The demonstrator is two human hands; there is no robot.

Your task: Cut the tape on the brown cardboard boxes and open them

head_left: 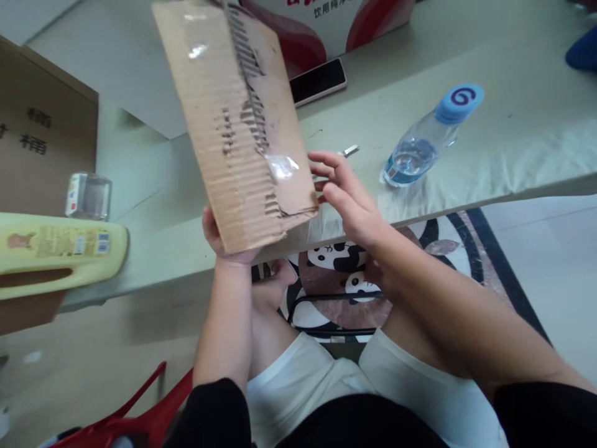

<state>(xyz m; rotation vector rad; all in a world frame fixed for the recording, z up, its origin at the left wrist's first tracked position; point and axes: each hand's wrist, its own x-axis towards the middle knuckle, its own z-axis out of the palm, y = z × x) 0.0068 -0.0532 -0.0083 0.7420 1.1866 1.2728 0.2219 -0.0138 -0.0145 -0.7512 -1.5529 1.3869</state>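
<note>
A worn brown cardboard box [224, 180], its seam torn and patched with clear tape, is held tilted over the table. My left hand [228, 246] grips its lower left corner from beneath; the thumb shows at the side and the other fingers are hidden behind the box. My right hand [347, 199] is beside the box's right edge with fingers apart and slightly bent, the fingertips near or touching the cardboard. Just past those fingers lies a small metal-tipped item [349, 150], partly hidden by the hand.
A water bottle [415, 149] with a blue cap stands to the right. Behind the box are a phone [319, 82] and a red-and-white carton [373, 18]. A yellow jug [93, 249] and a clear plastic container [88, 196] are at the left. The table's front edge runs before my knees.
</note>
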